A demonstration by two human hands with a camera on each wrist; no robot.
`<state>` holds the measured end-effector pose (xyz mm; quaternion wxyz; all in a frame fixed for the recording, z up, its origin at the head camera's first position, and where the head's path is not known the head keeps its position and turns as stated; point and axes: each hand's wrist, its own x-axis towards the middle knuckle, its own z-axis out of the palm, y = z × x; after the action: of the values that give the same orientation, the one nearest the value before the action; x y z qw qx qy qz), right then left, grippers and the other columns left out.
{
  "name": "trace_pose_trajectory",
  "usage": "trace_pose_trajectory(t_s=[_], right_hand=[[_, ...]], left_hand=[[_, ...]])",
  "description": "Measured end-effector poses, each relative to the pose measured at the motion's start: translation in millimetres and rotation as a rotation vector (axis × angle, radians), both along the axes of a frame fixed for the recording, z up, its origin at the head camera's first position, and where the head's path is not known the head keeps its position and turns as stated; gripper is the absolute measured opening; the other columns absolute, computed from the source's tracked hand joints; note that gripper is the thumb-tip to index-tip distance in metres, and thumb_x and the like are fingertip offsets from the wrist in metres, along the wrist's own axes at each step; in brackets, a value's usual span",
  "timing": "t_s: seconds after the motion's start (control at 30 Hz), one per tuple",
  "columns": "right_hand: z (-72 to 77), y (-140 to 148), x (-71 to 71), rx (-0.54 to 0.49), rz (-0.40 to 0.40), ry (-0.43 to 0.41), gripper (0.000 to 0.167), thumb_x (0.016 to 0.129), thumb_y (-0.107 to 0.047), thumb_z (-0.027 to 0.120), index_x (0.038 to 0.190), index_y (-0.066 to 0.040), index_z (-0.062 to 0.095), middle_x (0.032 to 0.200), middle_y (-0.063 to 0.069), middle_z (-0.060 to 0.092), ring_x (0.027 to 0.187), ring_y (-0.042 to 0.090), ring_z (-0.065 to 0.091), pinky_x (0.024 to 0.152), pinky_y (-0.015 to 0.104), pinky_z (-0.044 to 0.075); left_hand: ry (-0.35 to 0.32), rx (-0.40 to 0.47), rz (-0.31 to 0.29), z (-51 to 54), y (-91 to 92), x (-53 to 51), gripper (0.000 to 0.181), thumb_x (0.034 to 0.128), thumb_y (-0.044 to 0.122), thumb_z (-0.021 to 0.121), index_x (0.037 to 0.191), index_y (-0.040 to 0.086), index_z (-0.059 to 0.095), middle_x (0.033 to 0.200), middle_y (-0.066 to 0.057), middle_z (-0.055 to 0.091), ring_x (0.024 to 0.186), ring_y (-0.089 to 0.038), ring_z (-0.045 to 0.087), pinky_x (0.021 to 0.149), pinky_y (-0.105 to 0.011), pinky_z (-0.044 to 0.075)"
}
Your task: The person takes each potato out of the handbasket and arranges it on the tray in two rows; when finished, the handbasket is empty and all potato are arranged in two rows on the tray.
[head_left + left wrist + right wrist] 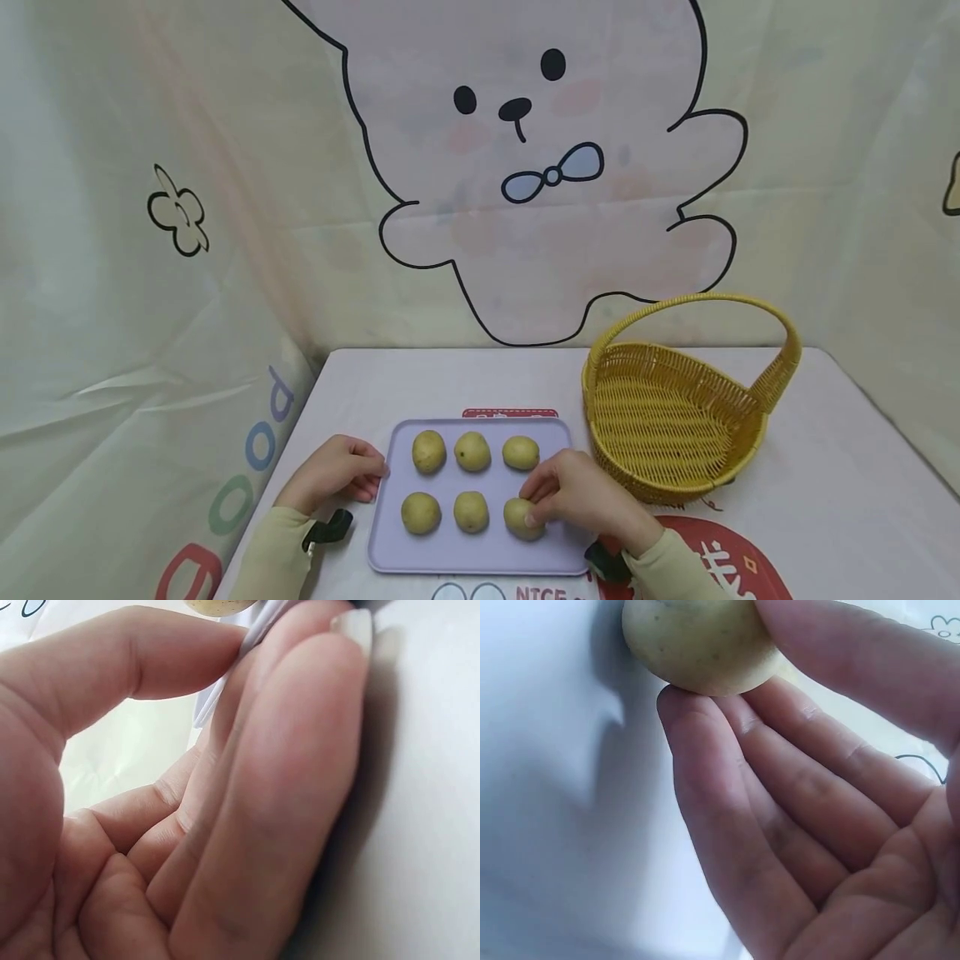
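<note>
On the table lies a flat lilac tray (450, 560) bearing potatoes in two rows of three. My right hand (583, 500) grips the near-row right-hand potato (517, 520) between thumb and fingers. In the right wrist view, that potato (697, 646) shows yellow skin with small dark specks, the thumb on one side and fingertips under it. At the tray's left edge, my left hand (335, 473) pinches the rim with thumb and fingers. The left wrist view shows a sliver of the tray rim (266, 626) at the fingertips, mostly hidden by them.
A yellow woven basket (660, 417) with a tall arched handle stands behind and right of the tray, with nothing in it. A red printed pattern (731, 554) lies on the white table at the front right. A cartoon-printed curtain (555, 250) hangs behind the table.
</note>
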<state>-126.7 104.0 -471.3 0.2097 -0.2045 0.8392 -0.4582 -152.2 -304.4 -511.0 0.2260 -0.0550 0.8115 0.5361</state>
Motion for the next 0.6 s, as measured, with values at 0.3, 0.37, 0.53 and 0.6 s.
trace_pose_trajectory(t_s=[0.3,0.37,0.53,0.6], right_hand=[[-3.5,-0.6,-0.6,-0.004,-0.009,-0.047,0.019,0.083,-0.017,0.092,0.097,-0.009,0.083,0.09,0.003,0.082,0.085,0.013,0.073,0.067,0.026,0.056],[-3.9,0.2,-1.5,0.006,-0.014,-0.046,0.018,0.084,-0.018,0.092,0.098,-0.01,0.083,0.091,0.002,0.082,0.084,0.011,0.072,0.067,0.026,0.055],[-2.1,3.3,-3.9,0.056,-0.023,0.0,0.018,0.086,-0.02,0.09,0.101,-0.01,0.083,0.093,-0.001,0.082,0.081,0.012,0.069,0.065,0.025,0.054],[0.7,4.8,-4.5,0.076,-0.025,0.026,0.02,0.088,-0.02,0.089,0.103,-0.009,0.083,0.094,-0.001,0.082,0.083,0.012,0.071,0.067,0.026,0.055]], left_hand=[[-0.005,0.0,-0.002,-0.5,0.5,0.2,0.019,0.0918,0.016,0.078,0.098,-0.001,0.075,0.069,-0.003,0.068,0.059,-0.01,0.067,0.059,-0.027,0.063],[-0.005,0.003,-0.004,-0.8,0.3,0.4,0.019,0.0917,0.016,0.077,0.098,-0.001,0.075,0.069,-0.003,0.068,0.058,-0.01,0.067,0.059,-0.026,0.062],[-0.004,0.003,0.002,-1.5,0.1,1.0,0.018,0.0924,0.017,0.078,0.097,-0.001,0.076,0.068,-0.002,0.068,0.058,-0.01,0.067,0.059,-0.026,0.063],[-0.003,0.002,0.003,-1.0,0.2,1.0,0.018,0.0925,0.017,0.078,0.097,-0.001,0.075,0.068,-0.002,0.068,0.058,-0.01,0.067,0.059,-0.026,0.063]])
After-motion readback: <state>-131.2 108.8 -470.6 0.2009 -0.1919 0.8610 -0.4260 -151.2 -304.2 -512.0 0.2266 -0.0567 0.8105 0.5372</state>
